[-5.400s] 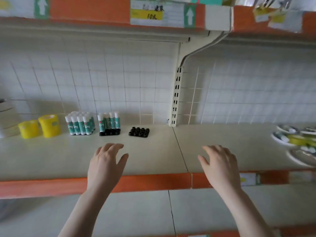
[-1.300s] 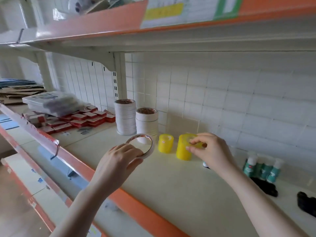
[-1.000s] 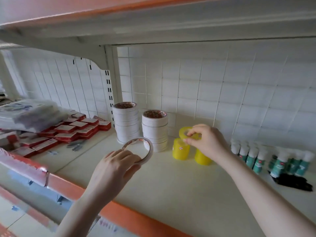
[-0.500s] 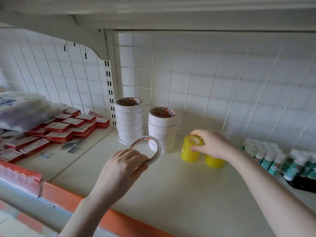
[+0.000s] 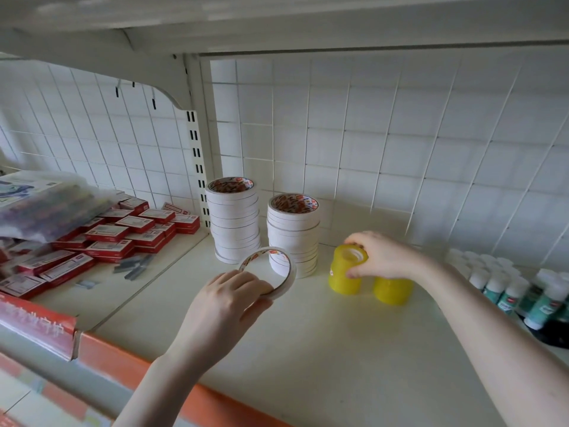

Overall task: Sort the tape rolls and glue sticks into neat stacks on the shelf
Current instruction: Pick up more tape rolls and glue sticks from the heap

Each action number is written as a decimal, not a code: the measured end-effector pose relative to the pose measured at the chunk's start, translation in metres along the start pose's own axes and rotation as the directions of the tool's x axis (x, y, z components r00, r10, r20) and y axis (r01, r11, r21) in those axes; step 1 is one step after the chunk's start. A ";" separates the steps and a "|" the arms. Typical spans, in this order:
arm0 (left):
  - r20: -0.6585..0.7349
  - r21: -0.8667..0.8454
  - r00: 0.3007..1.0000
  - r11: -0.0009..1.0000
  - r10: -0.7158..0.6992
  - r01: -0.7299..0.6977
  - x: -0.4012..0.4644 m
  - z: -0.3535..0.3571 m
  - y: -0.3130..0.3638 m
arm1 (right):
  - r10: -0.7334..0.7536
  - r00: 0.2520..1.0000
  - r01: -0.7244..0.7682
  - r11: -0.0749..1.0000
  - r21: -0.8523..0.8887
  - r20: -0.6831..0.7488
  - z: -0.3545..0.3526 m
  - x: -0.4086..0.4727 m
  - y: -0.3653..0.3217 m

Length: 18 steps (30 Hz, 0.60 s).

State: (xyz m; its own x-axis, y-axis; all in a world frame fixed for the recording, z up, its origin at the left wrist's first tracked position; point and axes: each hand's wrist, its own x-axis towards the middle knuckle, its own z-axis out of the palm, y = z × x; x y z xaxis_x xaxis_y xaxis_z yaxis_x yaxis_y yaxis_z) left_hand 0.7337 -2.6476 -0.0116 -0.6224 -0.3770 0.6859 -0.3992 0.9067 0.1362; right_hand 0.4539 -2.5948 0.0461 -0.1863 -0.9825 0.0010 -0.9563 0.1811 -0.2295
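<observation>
2 white tape stacks (image 5: pixel 264 229) on shelf (image 5: pixel 308 349); left hand (image 5: pixel 228 306) grips white roll (image 5: pixel 271 272) before them, right hand (image 5: pixel 381 255) grips yellow stack (image 5: pixel 345 280) beside.

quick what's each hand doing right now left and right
Left hand: closed on a single white tape roll, held above the shelf.
Right hand: gripping the top of the left yellow tape stack.

Your right hand (image 5: pixel 381 255) covers part of the yellow tape stacks (image 5: pixel 391 289). The glue sticks (image 5: pixel 508 288) run off the right edge, and the plastic-wrapped bundle (image 5: pixel 40 204) at left is blurred.
</observation>
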 end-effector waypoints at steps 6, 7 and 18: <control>-0.023 0.000 1.000 1.000 0.002 -0.002 0.003 -0.004 0.002 | -0.008 0.999 0.007 1.000 0.008 0.035 -0.002 0.002 0.002; -0.024 0.001 1.000 1.000 0.004 -0.004 0.003 -0.005 0.003 | -0.007 0.999 0.007 1.000 0.012 0.037 -0.002 0.003 0.003; -0.052 0.053 0.995 0.995 0.082 -0.079 0.053 -0.042 0.009 | 0.007 0.968 -0.018 0.999 -0.043 -0.251 -0.007 -0.027 0.000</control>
State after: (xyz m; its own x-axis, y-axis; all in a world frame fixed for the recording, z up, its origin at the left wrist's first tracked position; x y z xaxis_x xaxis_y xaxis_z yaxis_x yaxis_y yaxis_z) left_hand 0.7253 -2.6517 0.0555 -0.6172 -0.2909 0.7311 -0.3834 0.9226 0.0434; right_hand 0.4575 -2.5675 0.0528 -0.2432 -0.9390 0.2434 -0.9615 0.2003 -0.1879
